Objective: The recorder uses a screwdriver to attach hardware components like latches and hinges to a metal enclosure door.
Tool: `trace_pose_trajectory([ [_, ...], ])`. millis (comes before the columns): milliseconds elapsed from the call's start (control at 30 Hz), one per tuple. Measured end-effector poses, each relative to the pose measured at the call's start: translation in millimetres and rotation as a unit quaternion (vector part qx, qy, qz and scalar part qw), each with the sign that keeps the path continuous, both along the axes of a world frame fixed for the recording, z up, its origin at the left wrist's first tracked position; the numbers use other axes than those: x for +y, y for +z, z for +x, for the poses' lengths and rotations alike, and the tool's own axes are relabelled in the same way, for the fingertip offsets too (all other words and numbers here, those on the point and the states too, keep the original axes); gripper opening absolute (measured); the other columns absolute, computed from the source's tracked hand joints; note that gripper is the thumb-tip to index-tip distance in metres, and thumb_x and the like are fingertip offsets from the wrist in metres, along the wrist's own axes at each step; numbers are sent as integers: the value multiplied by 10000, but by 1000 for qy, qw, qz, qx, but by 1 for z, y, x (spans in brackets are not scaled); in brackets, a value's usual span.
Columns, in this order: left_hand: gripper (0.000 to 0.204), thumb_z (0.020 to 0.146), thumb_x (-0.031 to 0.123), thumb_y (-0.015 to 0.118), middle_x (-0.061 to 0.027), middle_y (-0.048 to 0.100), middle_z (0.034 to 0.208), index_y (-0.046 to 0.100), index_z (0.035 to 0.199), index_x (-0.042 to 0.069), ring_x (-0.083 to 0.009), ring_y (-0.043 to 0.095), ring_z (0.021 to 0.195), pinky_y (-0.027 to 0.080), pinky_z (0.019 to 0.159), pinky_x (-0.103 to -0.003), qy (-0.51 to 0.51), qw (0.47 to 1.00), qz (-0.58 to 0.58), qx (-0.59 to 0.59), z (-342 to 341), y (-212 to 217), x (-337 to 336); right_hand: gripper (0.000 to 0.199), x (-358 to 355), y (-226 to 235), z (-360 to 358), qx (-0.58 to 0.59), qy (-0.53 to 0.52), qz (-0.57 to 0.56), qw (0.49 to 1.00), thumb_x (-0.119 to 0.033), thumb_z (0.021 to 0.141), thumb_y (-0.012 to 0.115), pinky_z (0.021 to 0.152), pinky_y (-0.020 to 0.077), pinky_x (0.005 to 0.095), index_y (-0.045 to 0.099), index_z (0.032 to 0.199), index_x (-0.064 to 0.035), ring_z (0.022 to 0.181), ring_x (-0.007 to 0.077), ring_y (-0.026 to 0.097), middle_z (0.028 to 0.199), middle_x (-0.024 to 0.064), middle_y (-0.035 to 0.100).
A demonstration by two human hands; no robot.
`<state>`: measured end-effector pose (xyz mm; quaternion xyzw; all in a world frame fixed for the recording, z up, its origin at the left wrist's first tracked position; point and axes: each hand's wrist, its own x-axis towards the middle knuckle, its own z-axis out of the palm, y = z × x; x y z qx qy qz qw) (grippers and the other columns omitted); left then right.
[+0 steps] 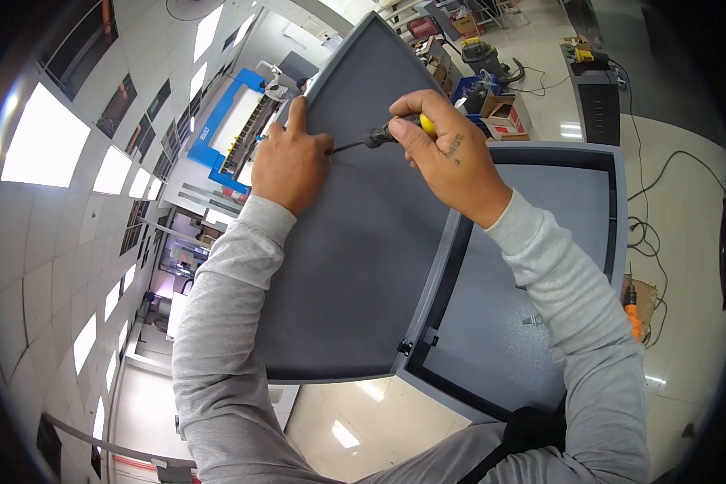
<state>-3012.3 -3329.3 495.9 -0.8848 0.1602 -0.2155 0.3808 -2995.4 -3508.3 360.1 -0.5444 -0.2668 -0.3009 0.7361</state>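
My right hand [448,157] is closed around the black-and-yellow handle of a screwdriver [377,136]. Its shaft points left, with the tip at the inner edge of a grey metal cabinet door [355,266]. My left hand [292,165] grips the door's left edge, its thumb side beside the screwdriver tip. Whatever the tip touches is hidden by these fingers. The door stands open, joined by a black hinge [404,347] to the grey cabinet box [508,258], which has a black seal round its rim. Inside the box lies a small metal piece [532,320] among pale specks.
An orange power tool [632,313] lies on cardboard right of the cabinet, near black cables [649,234] on the tiled floor. Farther off are an open carton [504,115], a shop vacuum [482,60] and a large blue-and-white machine [226,129] with a person near it.
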Motion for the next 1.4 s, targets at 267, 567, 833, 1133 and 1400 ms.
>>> trace_pose_trajectory([
  [267,132,828,222,717,-108,434,1456,776,946,223,-314,610,1073,569,849,-398,-14,1000,19,2,0,0,1,222,0,-3,-2,-3,-14,10,1000,-222,998,615,667,502,236,582,1113,-34,721,90,588,872,20,619],
  [567,120,829,197,704,-92,437,1456,773,926,200,-313,616,1047,574,833,-387,-6,1000,14,1,-2,1,0,273,-8,7,2,4,6,-50,999,-35,862,568,801,487,275,575,1135,-28,945,149,596,1071,84,593],
  [833,142,831,158,671,-95,444,1452,778,918,188,-315,624,1037,583,820,-391,-8,1000,21,-2,-1,-1,-2,279,-8,3,-1,-60,-59,-73,994,-76,883,631,777,481,266,578,1154,-36,944,137,590,1107,57,583],
  [1133,105,807,165,711,-86,437,1460,761,900,165,-319,624,1034,576,840,-407,0,1000,10,-9,1,-2,-3,254,-8,7,0,-74,-50,-56,994,-128,915,647,837,490,296,588,1130,-7,964,188,606,1093,98,596],
  [1400,95,791,189,741,-69,433,1468,742,880,156,-316,625,1013,566,861,-414,-4,1000,-4,-13,2,-1,-1,248,-8,13,-10,-74,-94,-80,990,-162,936,634,839,502,324,590,1118,1,968,232,631,1034,95,622],
])
